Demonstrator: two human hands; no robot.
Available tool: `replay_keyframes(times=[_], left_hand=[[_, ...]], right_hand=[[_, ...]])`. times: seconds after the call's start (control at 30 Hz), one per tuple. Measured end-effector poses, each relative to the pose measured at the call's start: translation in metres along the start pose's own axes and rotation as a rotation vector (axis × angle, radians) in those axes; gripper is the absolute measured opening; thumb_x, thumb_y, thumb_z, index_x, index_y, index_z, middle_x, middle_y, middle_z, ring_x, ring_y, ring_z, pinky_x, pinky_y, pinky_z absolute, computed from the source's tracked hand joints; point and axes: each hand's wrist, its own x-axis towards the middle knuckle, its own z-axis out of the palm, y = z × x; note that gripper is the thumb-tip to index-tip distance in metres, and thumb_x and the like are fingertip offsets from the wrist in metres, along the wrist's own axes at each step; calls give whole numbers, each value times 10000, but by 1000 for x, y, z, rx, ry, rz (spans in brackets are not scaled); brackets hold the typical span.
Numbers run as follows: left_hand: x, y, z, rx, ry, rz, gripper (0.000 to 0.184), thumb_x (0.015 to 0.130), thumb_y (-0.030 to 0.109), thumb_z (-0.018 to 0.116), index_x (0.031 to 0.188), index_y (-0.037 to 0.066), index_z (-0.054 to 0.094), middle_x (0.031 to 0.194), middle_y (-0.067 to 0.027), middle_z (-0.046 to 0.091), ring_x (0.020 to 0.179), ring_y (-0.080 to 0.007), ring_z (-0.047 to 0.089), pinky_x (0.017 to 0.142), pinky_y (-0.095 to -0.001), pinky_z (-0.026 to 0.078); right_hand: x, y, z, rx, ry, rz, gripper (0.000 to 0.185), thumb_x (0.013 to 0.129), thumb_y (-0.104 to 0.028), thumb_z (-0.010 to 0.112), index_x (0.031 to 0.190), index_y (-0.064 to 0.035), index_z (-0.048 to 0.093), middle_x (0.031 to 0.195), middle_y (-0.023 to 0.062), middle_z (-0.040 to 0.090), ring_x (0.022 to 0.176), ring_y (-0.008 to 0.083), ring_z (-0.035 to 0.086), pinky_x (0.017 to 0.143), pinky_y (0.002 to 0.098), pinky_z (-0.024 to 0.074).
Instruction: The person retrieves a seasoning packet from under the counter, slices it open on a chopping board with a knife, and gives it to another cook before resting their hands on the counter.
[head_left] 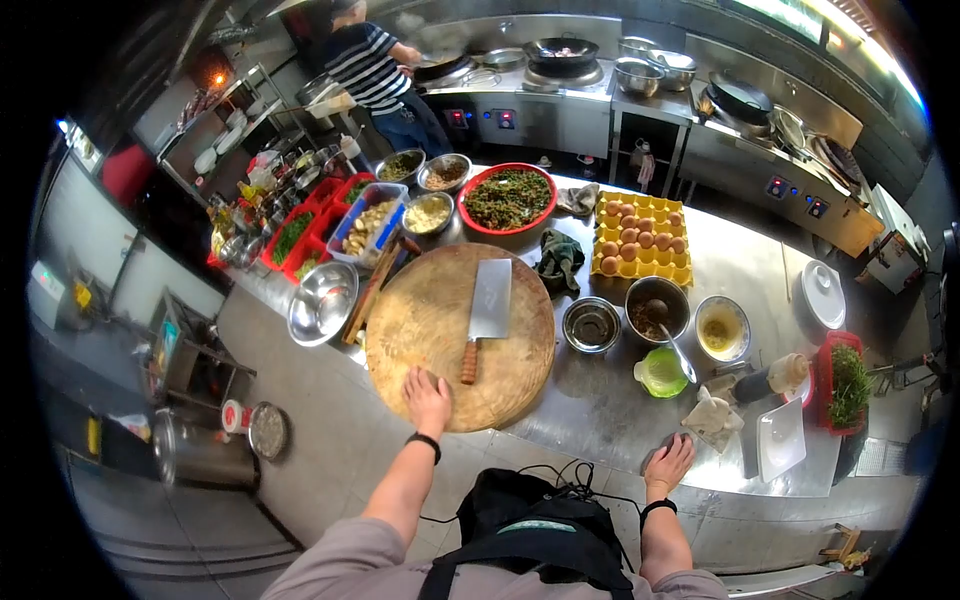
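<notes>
My left hand (428, 400) lies on the near left part of a round wooden chopping board (420, 310), fingers stretched out, holding nothing. To its right on the board rests a cleaver (490, 305), blade pointing away and wooden handle toward me. My right hand (669, 463) rests at the front edge of the steel table (590, 430), its fingers extended and nothing visible in them. Close to that hand lie a crumpled white cloth or bag (713, 417) and a white rectangular dish (780, 441). A green bowl (661, 372) sits beyond it.
An egg tray (640, 240), a red basin of chopped greens (508, 198) and a steel bowl with a ladle (657, 308) stand across the table. Left of the board are a tub of pale pieces (368, 224) and an empty steel bowl (323, 303). A person (370, 70) stands by the stoves.
</notes>
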Motion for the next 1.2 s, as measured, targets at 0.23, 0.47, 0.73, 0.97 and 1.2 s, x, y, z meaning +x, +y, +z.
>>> replay_keyframes(times=[0.23,0.47,0.73,0.97,1.2], left_hand=[[0,-2,3,9,-9,3,516,962,339,612,1319,-25,537,1506,-199,471,1426,-386,396,1204,-522,266],[0,0,0,4,-26,-17,518,950,324,627,1324,-23,534,1512,-191,466,1425,-386,395,1203,-523,274],[-2,-5,4,-1,23,13,542,939,320,644,1334,-36,540,1486,-216,489,1409,-390,418,1198,-529,287],[9,-28,23,-50,-78,75,408,942,238,633,1252,-26,607,1322,-244,618,1280,-424,541,1132,-529,395],[7,-41,44,262,4,157,588,1064,360,531,1438,-91,483,1454,-277,543,1343,-413,522,1134,-497,420]], right_hand=[[0,0,-1,6,-13,-1,477,879,-141,626,1342,-64,538,1442,181,479,1365,404,412,1174,528,320],[1,-3,-6,4,-2,5,461,877,-139,617,1325,-59,547,1442,185,480,1360,407,418,1169,527,327],[2,-6,-7,15,19,-5,444,849,-158,645,1275,-64,562,1388,190,499,1322,420,436,1138,546,356],[2,4,1,58,41,0,422,811,-174,648,1220,-77,609,1341,207,545,1298,406,472,1121,525,380],[1,-4,-18,28,23,75,458,883,-266,636,1316,-118,607,1414,134,510,1370,334,426,1204,492,307]])
